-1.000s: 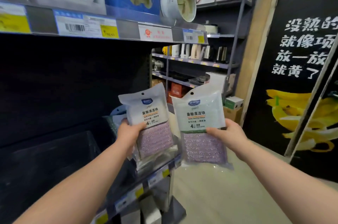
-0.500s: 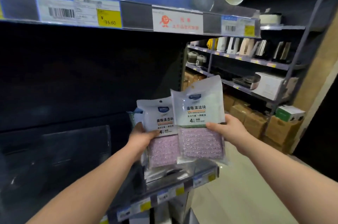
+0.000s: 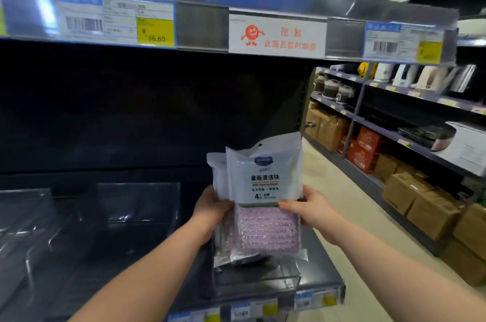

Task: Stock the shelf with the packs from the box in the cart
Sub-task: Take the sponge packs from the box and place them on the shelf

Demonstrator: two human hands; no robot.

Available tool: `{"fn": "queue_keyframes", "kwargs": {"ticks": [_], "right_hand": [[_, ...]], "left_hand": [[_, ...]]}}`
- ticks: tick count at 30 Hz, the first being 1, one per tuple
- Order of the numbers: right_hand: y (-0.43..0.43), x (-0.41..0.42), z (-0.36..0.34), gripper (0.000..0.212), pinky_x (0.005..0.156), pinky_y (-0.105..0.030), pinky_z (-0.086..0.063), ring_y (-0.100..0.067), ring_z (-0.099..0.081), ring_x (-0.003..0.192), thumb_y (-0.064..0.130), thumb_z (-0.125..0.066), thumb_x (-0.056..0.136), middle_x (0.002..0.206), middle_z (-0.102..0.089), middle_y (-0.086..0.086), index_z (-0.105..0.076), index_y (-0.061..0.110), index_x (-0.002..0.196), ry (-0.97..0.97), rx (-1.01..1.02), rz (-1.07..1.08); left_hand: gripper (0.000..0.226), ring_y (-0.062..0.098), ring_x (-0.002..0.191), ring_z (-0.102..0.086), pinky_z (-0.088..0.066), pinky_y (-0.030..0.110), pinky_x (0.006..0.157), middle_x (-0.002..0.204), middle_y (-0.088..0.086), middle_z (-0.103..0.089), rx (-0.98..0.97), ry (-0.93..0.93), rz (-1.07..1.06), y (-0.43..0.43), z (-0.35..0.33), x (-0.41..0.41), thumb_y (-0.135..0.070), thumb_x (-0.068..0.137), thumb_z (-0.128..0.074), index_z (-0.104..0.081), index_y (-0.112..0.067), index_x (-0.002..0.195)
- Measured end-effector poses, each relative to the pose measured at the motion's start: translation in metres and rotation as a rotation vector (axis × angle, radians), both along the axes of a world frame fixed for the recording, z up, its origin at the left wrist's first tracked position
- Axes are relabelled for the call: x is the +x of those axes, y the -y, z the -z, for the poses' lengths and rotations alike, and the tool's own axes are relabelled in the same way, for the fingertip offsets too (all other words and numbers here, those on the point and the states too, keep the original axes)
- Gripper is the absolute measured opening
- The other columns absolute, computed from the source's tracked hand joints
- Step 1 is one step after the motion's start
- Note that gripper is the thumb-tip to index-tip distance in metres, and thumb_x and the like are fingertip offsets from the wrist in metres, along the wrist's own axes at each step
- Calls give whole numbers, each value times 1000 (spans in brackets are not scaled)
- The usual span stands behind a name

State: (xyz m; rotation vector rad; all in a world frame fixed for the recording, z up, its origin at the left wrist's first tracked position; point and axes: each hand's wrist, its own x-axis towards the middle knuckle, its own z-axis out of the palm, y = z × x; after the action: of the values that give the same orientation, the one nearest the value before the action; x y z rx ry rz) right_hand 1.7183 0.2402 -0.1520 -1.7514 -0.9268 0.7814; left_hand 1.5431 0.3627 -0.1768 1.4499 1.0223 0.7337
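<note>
Dark shelf (image 3: 92,256) at left, clear dividers (image 3: 136,203) standing on it. Left hand (image 3: 210,206) grips rear pack (image 3: 218,174) at left edge. Front pack (image 3: 264,190) overlaps rear pack, hides most of it; both upright, held above clear tray (image 3: 263,278) at shelf's right end. Right hand (image 3: 313,210) grips front pack at right edge, thumb across face. Cardboard boxes (image 3: 431,214) far right, across aisle.

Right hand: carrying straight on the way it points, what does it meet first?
The right hand grips the front white-and-pink sponge pack; straight on lies the matching rear pack held by the left hand. Depth between packs is unclear.
</note>
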Motion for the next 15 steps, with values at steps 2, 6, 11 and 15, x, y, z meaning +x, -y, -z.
{"fn": "queue_keyframes", "kwargs": {"ticks": [2,6,11,15], "right_hand": [[-5,1,12,37,87,-43,-56,-25,-67,97,15,-74,80,107,-68,-4,-56,17,112,-17,-26,6],[-10,1,30,33,74,-35,-56,-20,-67,91,14,-71,83,100,-68,0,-57,17,112,-66,-30,-26],[-22,-9,35,24,68,-20,-51,-10,-64,87,15,-70,84,99,-65,6,-53,31,93,-45,-54,-109],[-23,-13,45,25,60,-14,-44,-5,-60,80,16,-71,84,96,-64,6,-54,27,99,5,-72,-115]], "left_hand": [[13,14,73,-58,-47,25,62,83,1,-62,13,-86,38,-3,2,-1,-9,87,-61,-52,-15,95],[27,20,79,-62,-49,32,70,92,7,-67,-29,-119,44,-13,8,-2,-36,93,-55,-55,-11,104],[56,20,93,-61,-48,36,83,107,4,-67,-215,27,-74,-15,2,2,-59,97,-19,-57,-22,116],[50,16,88,-65,-49,28,68,98,0,-69,-186,117,-16,-13,0,0,-62,92,-35,-57,-23,114]]}}
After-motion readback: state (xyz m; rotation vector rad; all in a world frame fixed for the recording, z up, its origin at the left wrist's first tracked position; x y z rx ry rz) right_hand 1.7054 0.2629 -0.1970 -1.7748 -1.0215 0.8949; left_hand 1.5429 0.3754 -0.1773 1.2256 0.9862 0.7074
